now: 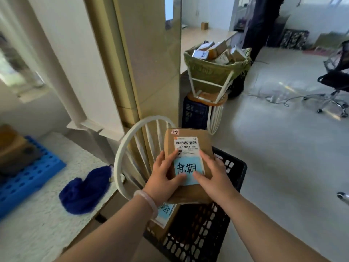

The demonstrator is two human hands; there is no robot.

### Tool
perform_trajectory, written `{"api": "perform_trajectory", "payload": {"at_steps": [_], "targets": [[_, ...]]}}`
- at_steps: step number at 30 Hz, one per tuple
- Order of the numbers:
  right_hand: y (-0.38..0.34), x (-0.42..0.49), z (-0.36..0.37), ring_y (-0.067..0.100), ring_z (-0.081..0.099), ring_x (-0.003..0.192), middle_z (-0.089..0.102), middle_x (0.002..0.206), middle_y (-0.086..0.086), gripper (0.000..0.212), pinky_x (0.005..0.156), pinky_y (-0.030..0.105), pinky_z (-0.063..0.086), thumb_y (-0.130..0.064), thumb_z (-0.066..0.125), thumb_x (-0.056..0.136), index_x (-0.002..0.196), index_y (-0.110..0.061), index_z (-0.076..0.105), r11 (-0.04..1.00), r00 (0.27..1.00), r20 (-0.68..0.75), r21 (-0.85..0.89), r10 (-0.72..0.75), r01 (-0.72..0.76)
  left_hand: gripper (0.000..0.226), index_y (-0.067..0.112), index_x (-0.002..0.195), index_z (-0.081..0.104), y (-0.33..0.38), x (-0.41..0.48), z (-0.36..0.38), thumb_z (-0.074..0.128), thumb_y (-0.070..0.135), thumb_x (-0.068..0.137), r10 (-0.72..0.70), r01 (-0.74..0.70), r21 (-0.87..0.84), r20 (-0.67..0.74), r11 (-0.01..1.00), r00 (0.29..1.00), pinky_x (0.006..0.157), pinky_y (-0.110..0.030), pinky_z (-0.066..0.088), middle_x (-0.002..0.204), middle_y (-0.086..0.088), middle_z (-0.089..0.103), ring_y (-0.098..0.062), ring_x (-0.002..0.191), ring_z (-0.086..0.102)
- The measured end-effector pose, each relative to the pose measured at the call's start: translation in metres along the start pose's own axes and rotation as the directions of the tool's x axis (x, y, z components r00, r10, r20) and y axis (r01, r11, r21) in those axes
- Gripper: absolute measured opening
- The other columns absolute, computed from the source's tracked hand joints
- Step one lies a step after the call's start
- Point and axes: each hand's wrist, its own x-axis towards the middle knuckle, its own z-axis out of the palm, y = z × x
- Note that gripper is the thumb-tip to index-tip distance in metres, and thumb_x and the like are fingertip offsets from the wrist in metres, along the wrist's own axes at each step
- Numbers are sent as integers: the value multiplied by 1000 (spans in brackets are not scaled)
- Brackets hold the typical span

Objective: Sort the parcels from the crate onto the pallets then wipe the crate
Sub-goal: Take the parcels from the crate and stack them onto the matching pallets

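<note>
I am gripping a labelled cardboard parcel (188, 140) above the black crate (236, 167), with left hand (162, 178) and right hand (213, 176) fingers (171, 155) curled round its edges. A second parcel (166, 222) is lying in the crate and boxes (13, 148) are sitting on the blue pallet (28, 178), so sorting looks midway and wiping is not yet done.

White spindle-back chair (117, 167), black office chair (334, 80) (on castors), loose cables (264, 95) across the grey floor (283, 152)
</note>
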Motion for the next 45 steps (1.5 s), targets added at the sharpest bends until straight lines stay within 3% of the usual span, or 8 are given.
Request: {"api": "perform_trajectory", "payload": {"at_steps": [10, 19, 25, 28, 34, 37, 40, 45], "targets": [[-91, -15, 73, 17, 31, 138, 18, 152, -7, 65, 110, 42, 38, -41, 65, 90, 141, -59, 30, 970, 941, 242, 5, -237, 243, 95, 63, 142, 11, -30, -77, -103, 78, 35, 81, -13, 26, 52, -232, 998, 973, 108, -20, 17, 161, 14, -3, -2, 144, 4], [-186, -67, 199, 16, 25, 139, 20, 147, -10, 63, 112, 37, 33, -36, 64, 92, 143, -54, 31, 942, 879, 366, -21, -305, 336, 92, 60, 137, 11, -93, -177, -214, 78, 30, 81, -82, 101, 25, -409, 995, 909, 107, -17, 16, 161, 8, 3, -2, 140, 10], [-249, -124, 349, 15, 33, 134, 22, 148, -8, 64, 103, 37, 48, -42, 66, 89, 139, -61, 30, 911, 775, 504, 59, -381, 409, 93, 57, 141, 13, -163, -297, -317, 78, 27, 82, -186, 217, -8, -546, 976, 817, 107, -18, 15, 162, 8, 0, -10, 149, 3], [-278, -155, 414, 16, 30, 137, 18, 152, -9, 66, 107, 39, 45, -43, 66, 89, 140, -60, 28, 888, 700, 588, 72, -406, 455, 93, 53, 145, 13, -195, -353, -354, 77, 27, 83, -236, 259, -49, -598, 965, 766, 102, -7, 19, 161, 10, 0, -3, 139, 12], [-314, -217, 519, 14, 21, 142, 14, 155, -9, 67, 113, 34, 31, -43, 66, 89, 141, -58, 27, 843, 551, 719, 91, -423, 530, 92, 58, 138, 11, -254, -452, -399, 77, 29, 81, -381, 382, -162, -692, 910, 614, 111, -22, 19, 160, 6, -1, -11, 145, 9], [-332, -232, 554, 16, 24, 141, 17, 154, -6, 67, 112, 36, 35, -44, 65, 90, 142, -58, 26, 832, 477, 784, 88, -398, 548, 93, 57, 139, 15, -277, -480, -411, 80, 28, 79, -428, 393, -233, -727, 890, 537, 90, 2, 30, 154, 7, 6, -6, 129, 20], [-342, -237, 582, 18, 20, 145, 9, 159, -3, 66, 115, 37, 30, -44, 64, 91, 143, -57, 26, 811, 419, 831, 63, -365, 581, 91, 56, 138, 18, -298, -495, -420, 80, 25, 79, -461, 386, -292, -746, 875, 481, 71, 8, 33, 149, 7, 11, -5, 124, 25], [-348, -233, 627, 16, 19, 145, 10, 159, -5, 66, 117, 36, 28, -44, 64, 90, 145, -53, 28, 804, 352, 870, 80, -345, 590, 90, 59, 134, 18, -326, -506, -435, 81, 25, 79, -507, 406, -345, -757, 846, 413, 92, -2, 27, 150, 7, 14, -4, 130, 23]]}}
